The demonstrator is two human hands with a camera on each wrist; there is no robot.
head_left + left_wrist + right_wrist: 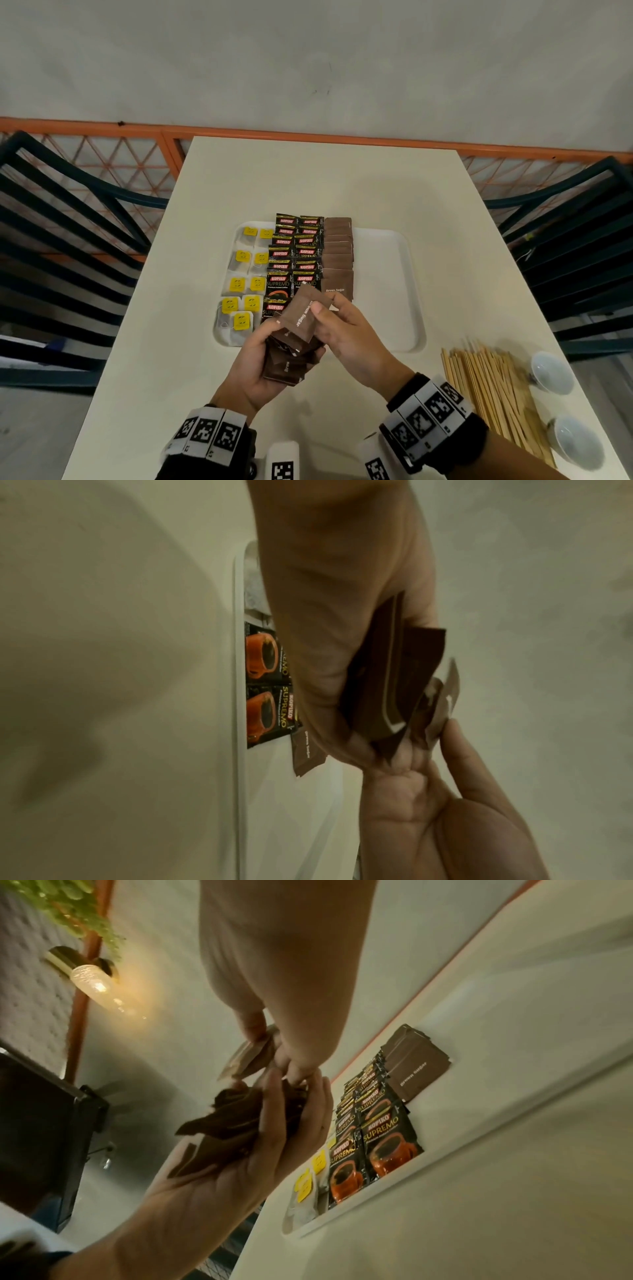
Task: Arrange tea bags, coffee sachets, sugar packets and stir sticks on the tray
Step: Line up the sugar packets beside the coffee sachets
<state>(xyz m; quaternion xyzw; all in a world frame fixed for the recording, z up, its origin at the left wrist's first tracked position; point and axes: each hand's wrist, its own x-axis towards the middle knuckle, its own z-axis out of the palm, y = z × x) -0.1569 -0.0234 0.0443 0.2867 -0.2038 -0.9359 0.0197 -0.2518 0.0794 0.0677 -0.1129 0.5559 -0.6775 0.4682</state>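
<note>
The sugar packets [339,255] already make one brown column on the tray [394,274], just right of the two columns of coffee sachets [296,255], and the tea bags [245,284] fill the left part of the tray. The right part of the tray is bare. The stir sticks [493,394] lie in a heap on the desk [308,178] near its right edge, beside two small white cups [561,404], so this step is not yet done.

My left hand [270,366] is curled around a loose bundle of sugar packets [286,363], palm up, above the near edge of the tray. My right hand [352,337] pinches one single packet [305,317] between the thumb and the fingers, at the top of the bundle.

The relation that matters for the coming move: the brown column lies forward and a little to the right of my hands, and its near end [340,286] is just beyond my right fingertips. The column runs from the far edge of the tray toward me, and each packet in it overlaps the next. My right hand is nearer to this end than my left, so I judge that the right hand will lay the packet there, with the print turned like the others. The packet in my pinch is tilted now, so it needs to be turned first.
</note>
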